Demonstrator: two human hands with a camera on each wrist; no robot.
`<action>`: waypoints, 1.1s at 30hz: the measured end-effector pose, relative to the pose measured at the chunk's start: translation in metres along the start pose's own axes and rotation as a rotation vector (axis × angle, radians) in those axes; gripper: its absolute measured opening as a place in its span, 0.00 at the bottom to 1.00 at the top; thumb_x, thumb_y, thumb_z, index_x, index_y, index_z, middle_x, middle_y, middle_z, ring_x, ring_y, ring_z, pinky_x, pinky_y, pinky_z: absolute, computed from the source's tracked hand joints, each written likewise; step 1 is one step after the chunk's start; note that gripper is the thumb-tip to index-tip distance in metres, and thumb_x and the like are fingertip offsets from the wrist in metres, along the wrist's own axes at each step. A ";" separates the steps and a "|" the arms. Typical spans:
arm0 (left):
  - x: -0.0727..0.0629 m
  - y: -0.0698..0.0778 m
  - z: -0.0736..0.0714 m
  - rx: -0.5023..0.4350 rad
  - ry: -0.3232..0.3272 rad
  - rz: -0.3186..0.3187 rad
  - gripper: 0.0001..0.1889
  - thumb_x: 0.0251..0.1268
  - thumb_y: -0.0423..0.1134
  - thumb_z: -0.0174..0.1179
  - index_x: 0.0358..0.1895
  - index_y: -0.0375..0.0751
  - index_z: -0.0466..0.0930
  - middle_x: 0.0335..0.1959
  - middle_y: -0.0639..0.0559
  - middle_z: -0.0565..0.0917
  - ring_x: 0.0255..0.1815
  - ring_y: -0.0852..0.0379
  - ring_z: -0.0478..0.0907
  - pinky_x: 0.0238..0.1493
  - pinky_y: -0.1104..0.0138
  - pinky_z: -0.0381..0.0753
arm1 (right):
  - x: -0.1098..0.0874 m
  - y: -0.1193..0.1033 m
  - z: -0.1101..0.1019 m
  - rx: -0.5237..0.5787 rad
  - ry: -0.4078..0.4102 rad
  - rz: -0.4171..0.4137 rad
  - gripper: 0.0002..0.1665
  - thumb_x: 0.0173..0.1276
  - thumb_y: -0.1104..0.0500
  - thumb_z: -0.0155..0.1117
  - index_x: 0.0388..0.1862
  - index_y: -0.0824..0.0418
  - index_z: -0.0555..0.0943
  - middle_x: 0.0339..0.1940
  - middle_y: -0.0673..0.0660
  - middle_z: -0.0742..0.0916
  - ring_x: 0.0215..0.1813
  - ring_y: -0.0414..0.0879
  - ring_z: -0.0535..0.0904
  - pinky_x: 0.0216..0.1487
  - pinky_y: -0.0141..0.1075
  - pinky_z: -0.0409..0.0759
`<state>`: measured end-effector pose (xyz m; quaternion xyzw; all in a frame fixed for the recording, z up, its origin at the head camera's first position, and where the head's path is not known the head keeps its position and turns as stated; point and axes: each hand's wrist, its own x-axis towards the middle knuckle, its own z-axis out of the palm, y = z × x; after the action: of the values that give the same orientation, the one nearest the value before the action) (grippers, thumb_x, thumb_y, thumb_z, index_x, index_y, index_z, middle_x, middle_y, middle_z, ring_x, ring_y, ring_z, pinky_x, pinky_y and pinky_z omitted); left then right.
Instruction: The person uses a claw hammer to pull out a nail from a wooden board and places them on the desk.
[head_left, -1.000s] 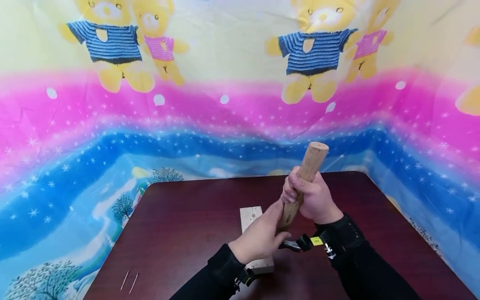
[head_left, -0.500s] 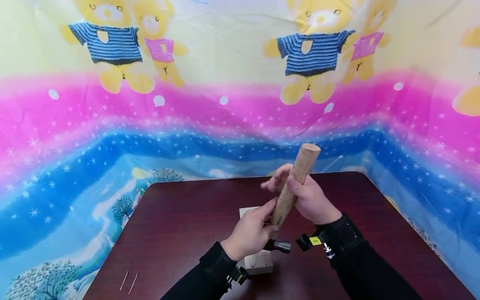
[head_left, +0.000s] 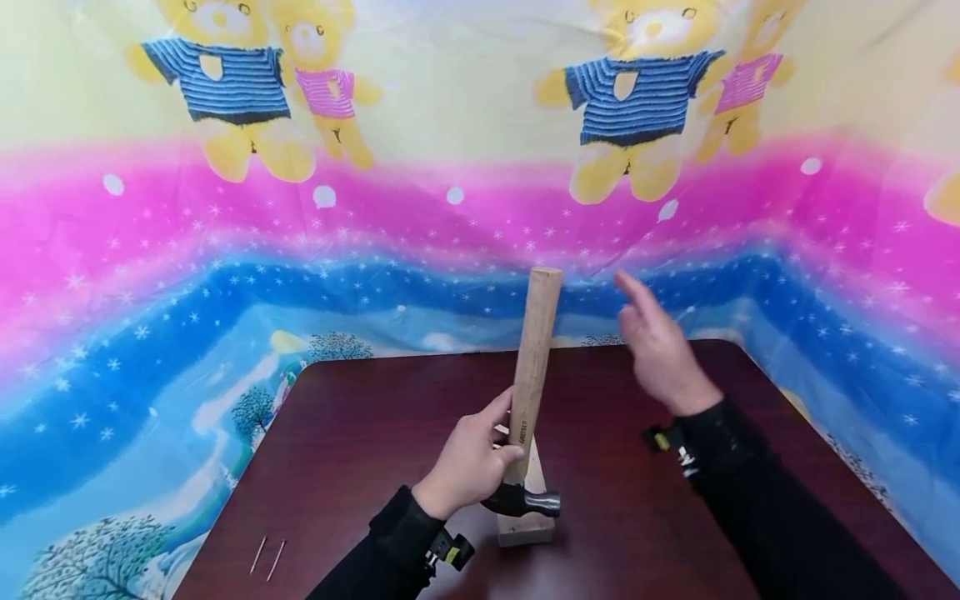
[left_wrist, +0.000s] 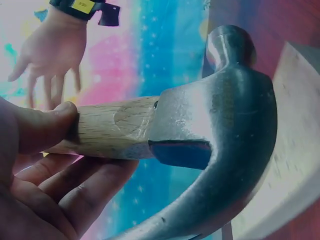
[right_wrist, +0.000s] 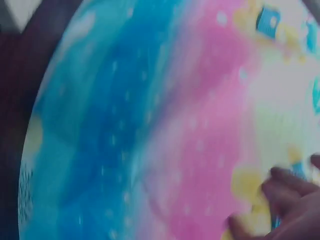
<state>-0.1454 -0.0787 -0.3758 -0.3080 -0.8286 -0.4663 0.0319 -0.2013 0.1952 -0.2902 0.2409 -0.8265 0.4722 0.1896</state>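
My left hand (head_left: 463,462) holds a claw hammer (head_left: 536,358) by the lower part of its wooden handle, thumb on one side and fingers on the other. The handle points up, leaning slightly right, and the dark steel head hangs lowest. In the left wrist view the hammer head (left_wrist: 240,110) shows its round face and curved claw. Below and behind it lies a pale wooden block (head_left: 525,533), partly hidden by the hammer. Off to the right, my right hand (head_left: 663,354) is raised with fingers extended, touching nothing; it looks blurred in the right wrist view.
Two thin nails (head_left: 267,558) lie side by side on the dark red-brown table (head_left: 375,442), near its front left. A patterned cloth (head_left: 465,225) with bears and snowflakes hangs behind and around the table.
My right hand has let go of the hammer handle and moved away to the right. The hammer has swung from a rightward lean to nearly upright and moved left, still in my left hand.
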 end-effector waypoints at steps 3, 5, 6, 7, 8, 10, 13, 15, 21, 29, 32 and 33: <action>-0.006 -0.007 -0.009 0.016 0.016 -0.031 0.44 0.66 0.27 0.63 0.80 0.52 0.50 0.54 0.44 0.80 0.51 0.52 0.83 0.48 0.67 0.82 | 0.017 0.009 -0.020 -0.210 -0.007 0.061 0.34 0.82 0.40 0.35 0.82 0.44 0.48 0.81 0.57 0.56 0.79 0.60 0.49 0.71 0.67 0.44; -0.008 -0.011 -0.014 0.036 0.032 -0.045 0.43 0.65 0.26 0.63 0.80 0.48 0.51 0.55 0.42 0.81 0.50 0.52 0.84 0.46 0.66 0.83 | 0.028 0.017 -0.028 -0.331 -0.033 0.054 0.37 0.81 0.38 0.36 0.83 0.48 0.48 0.81 0.60 0.56 0.80 0.59 0.46 0.70 0.67 0.41; -0.010 -0.012 -0.017 0.044 0.040 -0.056 0.43 0.65 0.26 0.63 0.80 0.47 0.52 0.55 0.41 0.81 0.50 0.52 0.84 0.46 0.66 0.83 | 0.033 0.023 -0.030 -0.394 -0.054 0.055 0.38 0.81 0.37 0.36 0.83 0.50 0.48 0.81 0.61 0.56 0.80 0.60 0.46 0.69 0.68 0.41; -0.011 -0.014 -0.020 0.048 0.048 -0.070 0.43 0.65 0.26 0.63 0.79 0.46 0.52 0.56 0.41 0.81 0.50 0.52 0.83 0.45 0.65 0.83 | 0.039 0.028 -0.032 -0.453 -0.079 0.061 0.40 0.80 0.35 0.35 0.83 0.52 0.48 0.80 0.63 0.55 0.80 0.60 0.44 0.68 0.69 0.40; -0.012 -0.016 -0.022 0.051 0.057 -0.084 0.42 0.65 0.26 0.63 0.79 0.45 0.52 0.57 0.41 0.80 0.50 0.52 0.83 0.45 0.65 0.83 | 0.045 0.035 -0.035 -0.513 -0.105 0.079 0.42 0.79 0.33 0.34 0.83 0.52 0.47 0.81 0.64 0.54 0.80 0.60 0.42 0.67 0.69 0.38; -0.015 -0.019 -0.028 0.037 0.078 -0.117 0.43 0.65 0.26 0.63 0.79 0.45 0.52 0.56 0.42 0.80 0.49 0.53 0.83 0.44 0.65 0.83 | 0.055 0.048 -0.041 -0.612 -0.161 0.135 0.46 0.77 0.30 0.31 0.83 0.52 0.43 0.81 0.65 0.51 0.80 0.61 0.38 0.68 0.70 0.33; -0.021 -0.027 -0.035 -0.028 0.089 -0.175 0.43 0.65 0.25 0.63 0.80 0.45 0.50 0.53 0.43 0.81 0.47 0.53 0.82 0.42 0.64 0.83 | 0.065 0.064 -0.050 -0.706 -0.237 0.248 0.50 0.73 0.25 0.27 0.83 0.51 0.38 0.80 0.68 0.46 0.79 0.64 0.32 0.66 0.71 0.26; -0.026 -0.033 -0.038 -0.083 0.090 -0.219 0.44 0.65 0.24 0.62 0.80 0.45 0.49 0.51 0.43 0.81 0.47 0.53 0.83 0.40 0.62 0.83 | 0.069 0.071 -0.053 -0.735 -0.283 0.305 0.52 0.71 0.23 0.27 0.83 0.52 0.36 0.80 0.70 0.44 0.78 0.66 0.30 0.65 0.72 0.24; -0.041 -0.052 -0.046 -0.164 0.093 -0.324 0.44 0.65 0.25 0.62 0.80 0.41 0.47 0.45 0.44 0.82 0.42 0.52 0.83 0.34 0.57 0.84 | 0.074 0.077 -0.050 -0.764 -0.332 0.327 0.53 0.71 0.24 0.32 0.83 0.54 0.40 0.79 0.71 0.45 0.77 0.68 0.30 0.63 0.73 0.23; -0.050 -0.056 -0.062 -0.364 0.054 -0.487 0.42 0.65 0.22 0.59 0.79 0.37 0.48 0.47 0.36 0.81 0.43 0.45 0.83 0.35 0.55 0.86 | 0.074 0.082 -0.040 -0.803 -0.359 0.321 0.54 0.71 0.24 0.31 0.83 0.57 0.43 0.79 0.71 0.46 0.78 0.69 0.32 0.63 0.73 0.23; -0.054 -0.058 -0.065 -0.437 0.034 -0.535 0.43 0.64 0.21 0.59 0.79 0.35 0.46 0.45 0.35 0.81 0.43 0.42 0.84 0.35 0.52 0.86 | 0.073 0.083 -0.038 -0.800 -0.356 0.319 0.54 0.71 0.23 0.31 0.83 0.57 0.45 0.79 0.71 0.47 0.78 0.69 0.33 0.63 0.73 0.23; -0.055 -0.060 -0.066 -0.456 0.029 -0.548 0.43 0.64 0.20 0.58 0.79 0.35 0.46 0.45 0.34 0.80 0.42 0.41 0.84 0.36 0.51 0.86 | 0.073 0.084 -0.038 -0.797 -0.353 0.319 0.54 0.71 0.24 0.32 0.82 0.57 0.45 0.79 0.71 0.47 0.78 0.69 0.33 0.63 0.73 0.23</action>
<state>-0.1488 -0.1792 -0.4023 -0.0671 -0.7546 -0.6347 -0.1521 -0.3059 0.2487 -0.2903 0.0960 -0.9899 0.0926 0.0488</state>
